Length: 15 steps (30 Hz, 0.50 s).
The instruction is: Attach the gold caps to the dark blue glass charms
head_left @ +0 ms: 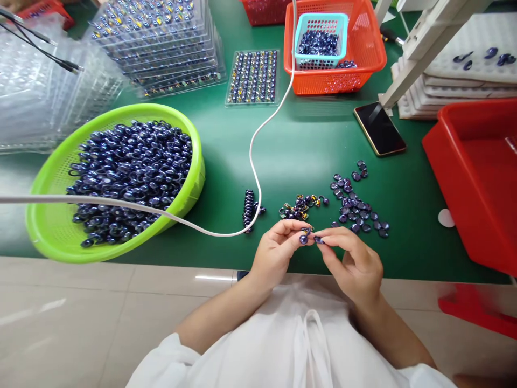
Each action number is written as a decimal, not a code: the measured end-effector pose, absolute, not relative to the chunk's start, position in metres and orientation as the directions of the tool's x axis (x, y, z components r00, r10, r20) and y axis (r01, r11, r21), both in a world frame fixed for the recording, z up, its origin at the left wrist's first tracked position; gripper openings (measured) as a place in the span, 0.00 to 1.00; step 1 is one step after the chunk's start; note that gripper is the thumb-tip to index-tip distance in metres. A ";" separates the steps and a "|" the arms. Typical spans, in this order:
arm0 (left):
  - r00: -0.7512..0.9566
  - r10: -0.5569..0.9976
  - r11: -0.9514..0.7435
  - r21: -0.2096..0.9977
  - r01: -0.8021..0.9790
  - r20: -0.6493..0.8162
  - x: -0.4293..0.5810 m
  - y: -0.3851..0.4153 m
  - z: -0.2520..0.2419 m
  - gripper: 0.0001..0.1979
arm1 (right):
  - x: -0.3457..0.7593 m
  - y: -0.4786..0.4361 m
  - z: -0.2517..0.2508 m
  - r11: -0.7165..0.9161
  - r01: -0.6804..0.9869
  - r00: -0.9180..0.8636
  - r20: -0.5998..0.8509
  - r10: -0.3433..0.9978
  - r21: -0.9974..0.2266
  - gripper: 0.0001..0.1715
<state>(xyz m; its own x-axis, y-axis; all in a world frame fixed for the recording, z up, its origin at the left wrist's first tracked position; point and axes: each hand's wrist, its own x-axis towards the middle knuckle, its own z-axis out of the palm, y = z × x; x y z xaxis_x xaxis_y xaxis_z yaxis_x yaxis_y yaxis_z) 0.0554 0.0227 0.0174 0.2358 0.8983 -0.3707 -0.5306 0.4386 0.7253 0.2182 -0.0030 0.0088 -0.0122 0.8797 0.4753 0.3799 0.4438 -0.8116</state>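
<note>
My left hand and my right hand meet at the near edge of the green table, both pinching a small dark blue part between fingertips. Just beyond them lie a little heap of blue parts with gold bits and several loose blue discs. A short stack of blue rings stands to the left of the heap.
A lime green basket full of blue rings sits at left, crossed by a white cable. Stacked clear trays, a filled tray, an orange basket holding a teal one, a phone, a red bin.
</note>
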 end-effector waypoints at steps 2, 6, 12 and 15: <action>0.232 0.896 0.444 0.737 -0.510 -0.379 0.055 0.023 0.016 0.10 | 0.219 -0.003 0.012 0.374 0.330 -0.028 0.387 0.922 -0.867 0.17; 0.224 0.886 0.464 0.765 -0.447 -0.406 0.054 0.023 0.013 0.12 | 0.216 -0.004 0.014 0.268 0.327 0.004 0.285 0.958 -0.906 0.11; 0.181 0.898 0.440 0.810 -0.387 -0.402 0.053 0.023 0.014 0.12 | 0.210 -0.009 0.006 0.207 0.289 0.103 0.245 0.964 -0.935 0.11; 0.157 0.913 0.408 0.836 -0.366 -0.377 0.053 0.022 0.015 0.10 | 0.208 -0.009 0.006 0.177 0.281 0.127 0.219 0.967 -0.943 0.10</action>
<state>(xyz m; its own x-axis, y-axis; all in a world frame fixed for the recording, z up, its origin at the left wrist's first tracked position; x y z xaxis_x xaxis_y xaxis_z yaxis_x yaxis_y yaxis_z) 0.0529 0.0219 0.0149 0.1570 0.9129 -0.3768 -0.3662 0.4082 0.8362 0.2084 -0.0095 0.0059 0.1273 0.9674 0.2190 0.2805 0.1766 -0.9435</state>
